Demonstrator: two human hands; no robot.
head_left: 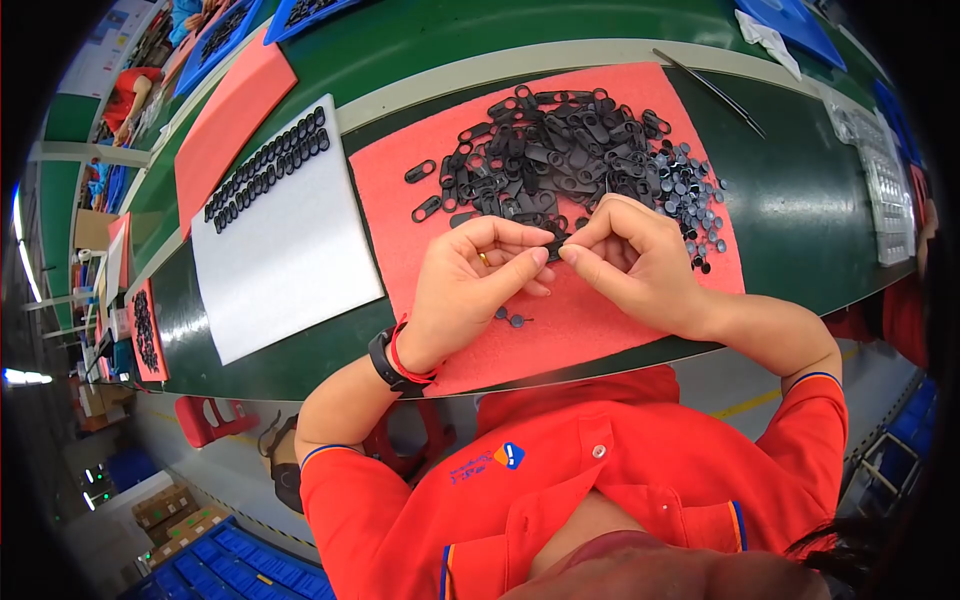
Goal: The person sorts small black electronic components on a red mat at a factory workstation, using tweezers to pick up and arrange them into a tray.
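Observation:
Above a pink foam mat (395, 235), my left hand (460, 285) pinches a small black plastic piece (556, 243) between thumb and fingers. My right hand (640, 265) closes on that same piece from the other side, thumb and index finger meeting at it. The fingertips cover most of the piece. Just beyond the hands lies a heap of black oblong plastic pieces with round holes (560, 150). To its right are many small grey and black round caps (688, 195). A few loose caps (516, 321) lie near my left fingers.
On the left, a white foam sheet (290, 275) carries two rows of black pieces (270, 170). A pink sheet (230, 125) lies behind it. A thin black tool (715, 95) and a clear plastic tray (880, 185) are on the right of the green table (790, 210).

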